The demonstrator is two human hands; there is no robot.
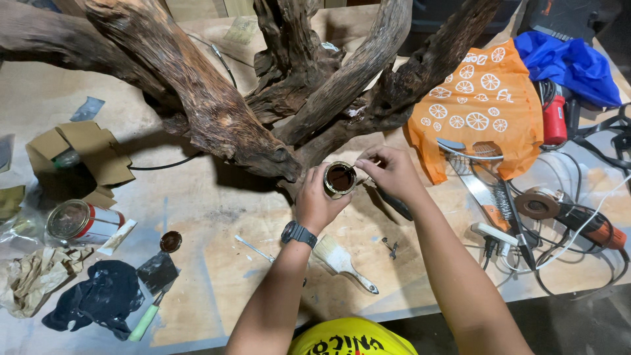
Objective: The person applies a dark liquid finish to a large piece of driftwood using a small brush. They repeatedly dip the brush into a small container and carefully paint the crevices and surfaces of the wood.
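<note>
Small tin [340, 179] of dark liquid gripped in left hand [317, 205]; right hand [389, 172] clasps dark-handled tool [393, 202] at rim. Driftwood [276, 92] crowds just behind; paintbrush [342, 261] lies on counter [217, 217] below.

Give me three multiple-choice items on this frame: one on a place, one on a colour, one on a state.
1. Where does the wide paintbrush lie?
A. On the table, nearer the person than the left hand
B. Inside the cardboard box
C. On the orange bag

2. What colour is the bag with the round white citrus-slice prints?
A. Blue
B. Orange
C. Green

3. In what state is the small can held by the left hand?
A. Sealed with a lid
B. Tipped upside down
C. Open, with dark liquid inside

Answers:
1 A, the brush rests flat on the table just beside the left wrist.
2 B, its fabric is plainly orange; the blue cloth lies further off.
3 C, its mouth faces up and dark liquid shows, while the right hand pinches a dark-handled tool at its rim.
</note>
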